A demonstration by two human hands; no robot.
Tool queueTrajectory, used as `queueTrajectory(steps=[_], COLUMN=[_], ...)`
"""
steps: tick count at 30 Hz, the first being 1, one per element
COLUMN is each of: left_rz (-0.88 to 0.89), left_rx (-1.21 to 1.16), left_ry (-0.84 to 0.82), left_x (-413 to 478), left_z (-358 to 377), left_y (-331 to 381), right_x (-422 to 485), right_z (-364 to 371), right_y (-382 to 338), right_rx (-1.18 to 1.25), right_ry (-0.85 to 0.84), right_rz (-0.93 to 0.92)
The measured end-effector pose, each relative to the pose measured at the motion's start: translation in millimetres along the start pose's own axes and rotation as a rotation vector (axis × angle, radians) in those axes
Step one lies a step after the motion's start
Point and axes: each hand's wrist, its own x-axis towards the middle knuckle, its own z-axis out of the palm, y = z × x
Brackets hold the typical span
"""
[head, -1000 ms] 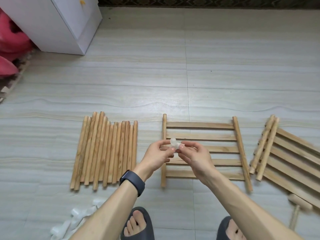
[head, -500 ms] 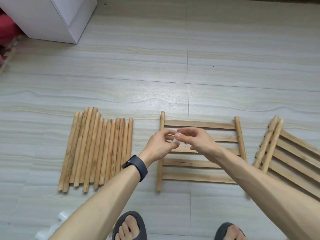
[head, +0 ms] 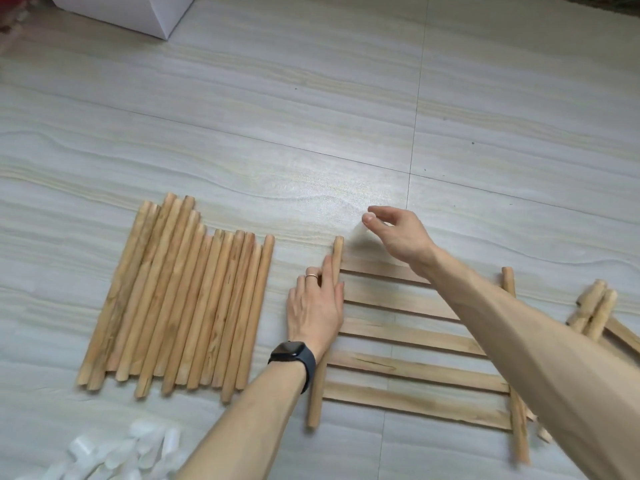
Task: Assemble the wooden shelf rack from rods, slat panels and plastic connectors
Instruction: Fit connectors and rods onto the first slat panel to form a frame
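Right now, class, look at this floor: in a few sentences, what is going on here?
A person is assembling a wooden rack on the floor. The left hand presses flat on the side rod of a slat panel. The right hand pinches a white plastic connector just beyond that rod's far end, not yet fitted. Loose rods lie to the left, spare connectors nearer the person.

Tan rods point(head: 180, 299), streaked grey floor point(head: 311, 116)

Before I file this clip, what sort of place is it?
Probably a room in a home, with the work done on the floor: large pale tiles, the corner of a white cabinet, and wooden rods and a slat panel laid out on them.
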Motion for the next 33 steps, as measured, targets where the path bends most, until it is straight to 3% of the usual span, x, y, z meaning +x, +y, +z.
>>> queueTrajectory(steps=[5,16,33], left_rz=[0.029,0.016,0.019], left_rx=[0.024,0.003,0.014], left_ry=[0.101,0.112,0.124], left_x=[0.5,1.3,3.7], left_z=[8.7,11.6,13.1], left_y=[-1.4,-1.0,0.2], right_x=[21.3,31.8,25.3], right_z=[18.0,25.2,26.0], right_y=[1.8,-17.3,-21.8], right_rx=[-0.109,-0.496,-0.561], right_ry=[-0.072,-0.198,-0.213], right_rz=[-0.007,-0.066,-0.135])
